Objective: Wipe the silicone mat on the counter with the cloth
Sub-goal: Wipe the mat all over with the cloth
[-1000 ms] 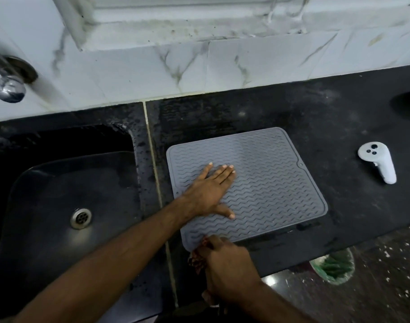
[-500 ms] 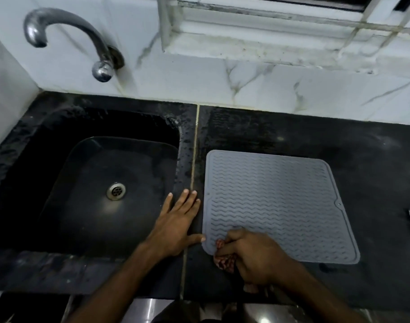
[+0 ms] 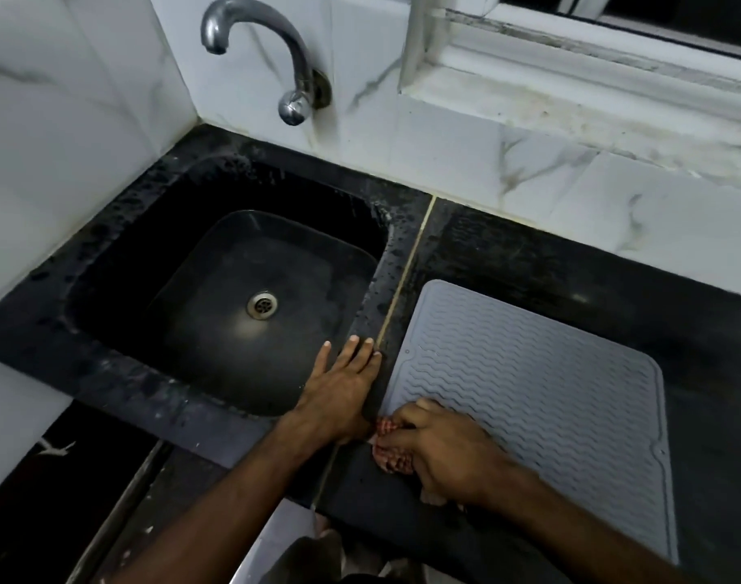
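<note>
Right hand [image 3: 440,453] grips one cloth [image 3: 391,455] at the near-left corner of one mat [image 3: 528,398]. Just left, the left hand [image 3: 341,389] lies flat, fingers straight, beside one sink [image 3: 242,297].

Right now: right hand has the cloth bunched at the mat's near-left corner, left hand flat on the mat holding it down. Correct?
One thing is off. The left hand is not on the silicone mat; the head view shows it flat on the counter strip between mat and sink. The rest holds: the right hand has the cloth bunched at the mat's near-left corner.
</note>
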`<state>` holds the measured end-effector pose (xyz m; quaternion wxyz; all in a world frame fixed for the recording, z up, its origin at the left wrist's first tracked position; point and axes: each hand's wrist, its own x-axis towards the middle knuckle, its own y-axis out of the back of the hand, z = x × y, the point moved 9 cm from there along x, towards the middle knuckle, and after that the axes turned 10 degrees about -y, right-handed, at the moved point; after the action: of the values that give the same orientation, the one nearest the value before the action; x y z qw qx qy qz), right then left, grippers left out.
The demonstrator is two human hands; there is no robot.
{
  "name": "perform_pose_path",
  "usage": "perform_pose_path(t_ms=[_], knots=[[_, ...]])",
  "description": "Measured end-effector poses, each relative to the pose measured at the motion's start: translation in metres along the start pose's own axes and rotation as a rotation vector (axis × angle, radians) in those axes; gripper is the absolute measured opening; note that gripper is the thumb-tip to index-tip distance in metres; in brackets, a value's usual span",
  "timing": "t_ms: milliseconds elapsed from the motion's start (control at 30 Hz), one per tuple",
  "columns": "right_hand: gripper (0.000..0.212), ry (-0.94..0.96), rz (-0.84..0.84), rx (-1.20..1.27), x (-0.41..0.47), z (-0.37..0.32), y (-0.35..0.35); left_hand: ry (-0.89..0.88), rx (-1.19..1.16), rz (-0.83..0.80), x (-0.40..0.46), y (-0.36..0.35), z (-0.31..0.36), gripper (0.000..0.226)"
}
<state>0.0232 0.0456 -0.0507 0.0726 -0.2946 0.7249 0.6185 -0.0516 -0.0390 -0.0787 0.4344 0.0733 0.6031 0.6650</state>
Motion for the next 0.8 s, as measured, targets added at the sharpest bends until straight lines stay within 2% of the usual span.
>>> perform_pose_path(t_ms=[100,267,400,467,600,667,800], knots=[[0.061,0.016,0.018,-0.052,0.002,0.004,-0.001,0.103,-0.042,0.0,-0.005,-0.005,-0.008,0.118],[0.067,-0.014,0.027,-0.087,0.012,0.014,0.016,0.174,-0.034,-0.019,-0.007,-0.003,-0.006,0.125],[0.077,-0.135,0.054,-0.081,0.036,0.045,0.045,0.197,-0.014,-0.054,-0.004,-0.001,-0.004,0.135],[0.074,-0.157,0.087,-0.077,0.042,0.054,0.054,0.197,0.009,-0.062,-0.003,0.001,0.001,0.133],[0.084,-0.145,0.075,-0.114,0.04,0.047,0.039,0.176,0.072,-0.067,0.0,0.004,0.009,0.132],[0.082,-0.13,0.066,-0.112,0.042,0.05,0.035,0.159,0.089,-0.088,0.002,0.003,0.012,0.132],[0.062,-0.168,0.123,-0.022,0.054,0.078,0.056,0.123,0.14,-0.125,0.011,0.004,0.018,0.129]])
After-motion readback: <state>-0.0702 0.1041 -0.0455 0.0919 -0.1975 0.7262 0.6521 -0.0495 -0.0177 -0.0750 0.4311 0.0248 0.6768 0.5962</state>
